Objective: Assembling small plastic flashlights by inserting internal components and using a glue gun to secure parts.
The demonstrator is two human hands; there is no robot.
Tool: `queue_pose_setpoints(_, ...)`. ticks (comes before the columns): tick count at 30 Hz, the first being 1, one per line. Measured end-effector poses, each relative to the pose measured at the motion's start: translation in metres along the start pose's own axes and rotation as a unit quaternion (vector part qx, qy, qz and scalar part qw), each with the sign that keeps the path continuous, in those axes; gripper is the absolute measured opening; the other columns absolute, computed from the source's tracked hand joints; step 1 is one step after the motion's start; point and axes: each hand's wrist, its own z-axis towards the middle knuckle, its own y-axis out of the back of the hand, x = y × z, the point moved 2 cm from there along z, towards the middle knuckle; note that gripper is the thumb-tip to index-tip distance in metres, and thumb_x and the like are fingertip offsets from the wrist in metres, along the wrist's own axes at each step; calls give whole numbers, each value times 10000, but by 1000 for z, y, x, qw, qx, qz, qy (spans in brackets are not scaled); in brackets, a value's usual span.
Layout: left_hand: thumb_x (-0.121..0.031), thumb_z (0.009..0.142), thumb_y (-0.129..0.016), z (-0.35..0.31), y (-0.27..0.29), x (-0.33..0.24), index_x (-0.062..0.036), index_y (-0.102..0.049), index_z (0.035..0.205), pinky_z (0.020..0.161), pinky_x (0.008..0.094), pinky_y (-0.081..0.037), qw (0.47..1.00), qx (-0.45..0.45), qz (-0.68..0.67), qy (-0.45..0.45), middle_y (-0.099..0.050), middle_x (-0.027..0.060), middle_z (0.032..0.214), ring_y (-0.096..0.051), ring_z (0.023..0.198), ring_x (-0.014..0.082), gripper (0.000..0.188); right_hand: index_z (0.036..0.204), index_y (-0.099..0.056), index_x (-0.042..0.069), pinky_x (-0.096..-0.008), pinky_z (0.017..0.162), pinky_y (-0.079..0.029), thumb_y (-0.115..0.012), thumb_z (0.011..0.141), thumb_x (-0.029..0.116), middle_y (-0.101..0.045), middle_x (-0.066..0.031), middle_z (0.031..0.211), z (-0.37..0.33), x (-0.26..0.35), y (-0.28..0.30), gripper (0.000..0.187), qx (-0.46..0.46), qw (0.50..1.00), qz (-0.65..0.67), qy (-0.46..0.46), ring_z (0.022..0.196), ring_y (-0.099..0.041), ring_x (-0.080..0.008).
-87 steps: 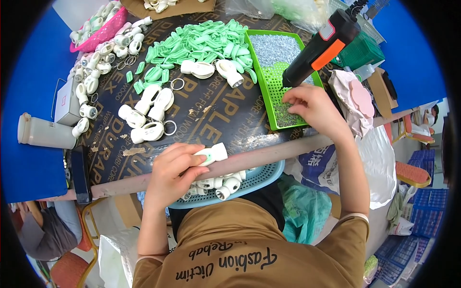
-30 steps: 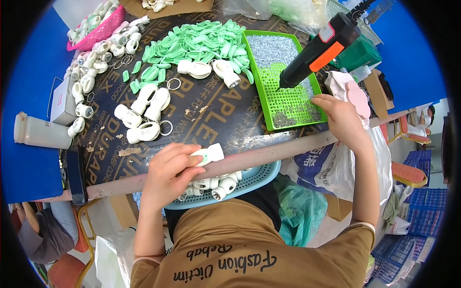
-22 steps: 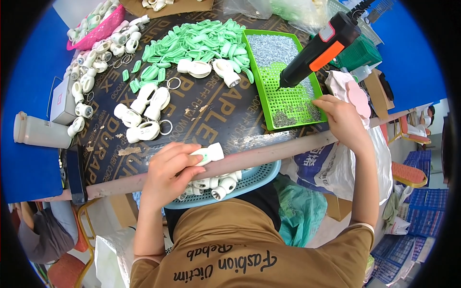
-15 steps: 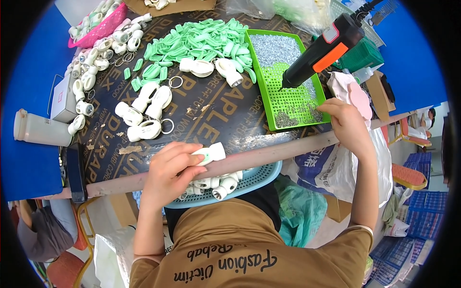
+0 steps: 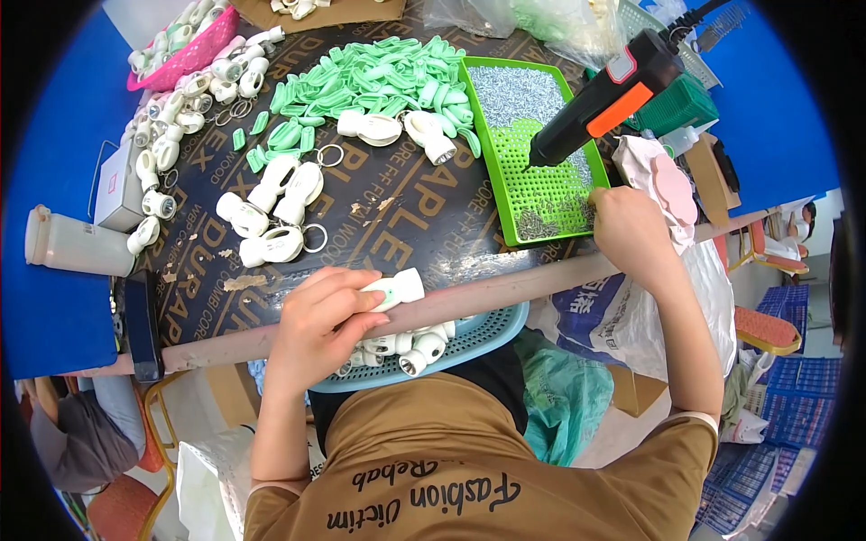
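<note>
My left hand (image 5: 316,316) grips a small white flashlight (image 5: 408,285) with a green spot on its side, at the table's front edge. My right hand (image 5: 630,225) is curled at the near right corner of a green tray (image 5: 530,185); its fingertips are pressed together, and whatever they hold is hidden. Silvery screws (image 5: 519,95) fill the tray's far part. Near the right fingers lies a small heap of darker metal bits (image 5: 538,224). A black electric screwdriver (image 5: 613,95) hangs over the tray, tip down. Several white flashlights with key rings (image 5: 290,194) lie left of centre.
Light green plastic parts (image 5: 370,77) are heaped at the back. More flashlights line the left, by a pink basket (image 5: 194,65). Under the table edge, a blue basket (image 5: 492,335) with flashlights sits at my lap. A plastic cup (image 5: 77,243) lies far left.
My right hand has turned and its fingers have curled in closer at the tray's near right corner. My left hand stays put with the flashlight.
</note>
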Motion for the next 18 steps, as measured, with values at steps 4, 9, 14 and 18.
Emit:
queue_pose_setpoints(4,-64,681,-781,1,0,0,-20,-673,846,700,346,-518,1000,1,4,-9,-694,113,965,-650,823,273,203,981,-676,-40,-447,724,-499,-483,761,11,-658,-232,825,-1,-6,0,297,-39,982,179,48,775,-641,-371)
queue_pose_setpoints(9,-63,689,-775,1,0,-1,-22,-673,844,690,343,-515,1000,5,3,-10,-693,113,966,-647,815,272,190,968,-677,-40,-418,725,-503,-458,778,-2,-663,-206,796,0,-16,-1,293,-82,987,139,-17,770,-651,-352)
queue_pose_setpoints(14,-60,684,-777,1,-1,1,-19,-670,839,688,343,-515,1000,4,4,-9,-692,115,964,-646,811,272,193,926,-693,-36,-460,775,-502,-521,774,38,-661,-251,850,-6,-2,-2,242,-50,986,159,-6,820,-649,-395)
queue_pose_setpoints(18,-64,677,-784,1,0,1,-16,-668,837,690,344,-515,1000,3,4,-6,-692,117,964,-646,811,272,204,899,-706,-13,-463,771,-501,-519,782,35,-662,-242,832,-7,-6,0,225,-112,973,203,8,817,-652,-384)
